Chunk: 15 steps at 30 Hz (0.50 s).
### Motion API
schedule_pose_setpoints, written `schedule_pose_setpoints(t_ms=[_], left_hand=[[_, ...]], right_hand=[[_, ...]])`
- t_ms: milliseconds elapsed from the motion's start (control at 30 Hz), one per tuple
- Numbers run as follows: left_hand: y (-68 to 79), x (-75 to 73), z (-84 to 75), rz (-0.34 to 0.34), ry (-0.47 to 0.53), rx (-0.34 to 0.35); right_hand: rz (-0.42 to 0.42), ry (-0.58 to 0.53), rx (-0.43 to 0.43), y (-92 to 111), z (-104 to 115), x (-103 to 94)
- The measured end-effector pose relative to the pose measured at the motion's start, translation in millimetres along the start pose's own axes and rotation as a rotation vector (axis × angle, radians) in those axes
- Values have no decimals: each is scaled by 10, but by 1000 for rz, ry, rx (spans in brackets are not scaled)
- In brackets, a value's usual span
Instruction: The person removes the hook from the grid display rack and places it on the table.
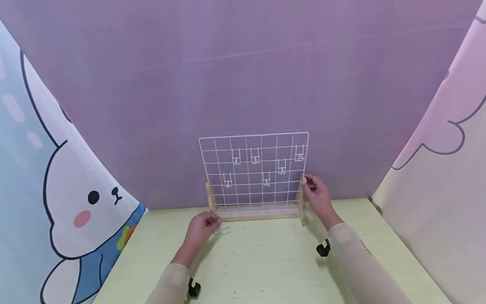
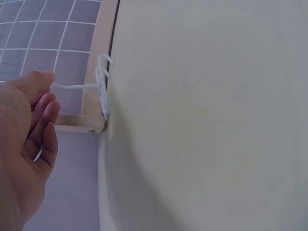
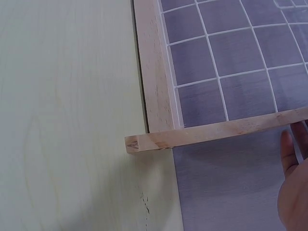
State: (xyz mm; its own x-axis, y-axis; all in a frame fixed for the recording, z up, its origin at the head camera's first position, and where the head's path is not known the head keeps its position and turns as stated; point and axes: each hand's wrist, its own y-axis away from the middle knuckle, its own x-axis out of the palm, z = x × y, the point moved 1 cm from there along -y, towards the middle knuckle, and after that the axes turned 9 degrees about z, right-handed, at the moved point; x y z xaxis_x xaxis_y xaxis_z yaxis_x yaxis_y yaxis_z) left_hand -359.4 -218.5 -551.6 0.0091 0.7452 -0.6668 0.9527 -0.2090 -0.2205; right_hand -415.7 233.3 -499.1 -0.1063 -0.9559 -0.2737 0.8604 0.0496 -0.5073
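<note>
A white wire grid point(image 1: 255, 174) stands upright in a wooden stand point(image 1: 262, 216) at the back of the table, with several white wire hooks point(image 1: 255, 157) hung on it. My left hand point(image 1: 202, 228) pinches a loose white hook point(image 2: 102, 91) by its long stem, between thumb and forefinger. This hook is in front of the stand's left end, low over the table, its bent prongs pointing away from the hand. At the other end, my right hand point(image 1: 318, 195) grips the top of the stand's right upright point(image 3: 231, 129), thumb in front; some fingers are hidden behind the wood.
The pale table point(image 1: 265, 261) carries small dark specks and marks. A purple backdrop point(image 1: 247, 76) rises right behind the grid. Printed cloths, one with a cartoon rabbit point(image 1: 91, 223), stand along the left and right sides. Black wrist cameras point(image 1: 323, 248) are worn under both sleeves.
</note>
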Motion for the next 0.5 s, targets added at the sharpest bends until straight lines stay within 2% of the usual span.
schedule_pose_setpoints(t_ms=[200,333,500], left_hand=[[-14,-47,-88,-33,28,11],[-26,-61,-164,-68,40,44],[-42,-82,-263,-114,98,69]], right_hand=[[-1,-20,20,-14,1,19],[6,-23,31,-11,-17,11],[17,-33,43,-2,21,-10]])
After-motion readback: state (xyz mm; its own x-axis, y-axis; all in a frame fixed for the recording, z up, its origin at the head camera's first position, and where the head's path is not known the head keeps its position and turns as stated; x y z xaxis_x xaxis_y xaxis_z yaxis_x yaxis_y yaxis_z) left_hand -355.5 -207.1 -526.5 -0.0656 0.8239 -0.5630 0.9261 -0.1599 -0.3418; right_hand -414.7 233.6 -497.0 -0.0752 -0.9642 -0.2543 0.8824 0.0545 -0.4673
